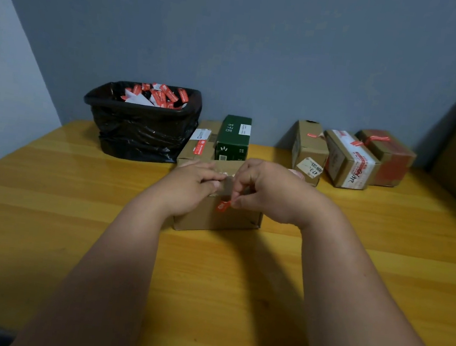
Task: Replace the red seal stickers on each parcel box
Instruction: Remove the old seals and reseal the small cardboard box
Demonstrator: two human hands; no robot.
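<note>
On the yellow wooden bench (pixel 74 212), near its middle: a brown parcel box (pixel 216 217), both hands on it. Left hand (pixel 191 185) laid over the box's top left part, fingers loosely curled, pressing the lid; grip not closed round anything that shows. Right hand (pixel 264 190) at the box's front top edge, thumb and forefinger in a narrow grip, pinching one end of a red seal sticker (pixel 223 205); sticker's other end against the box's front face. Behind, touching or just beside the box: a second brown box (pixel 200 145) with a red sticker, and a green box (pixel 233 138). Far left: a black-lined bin (pixel 141 128) full of red and white sticker scraps. Far right: three more parcel boxes (pixel 349 158) in a row, red stickers on top.
</note>
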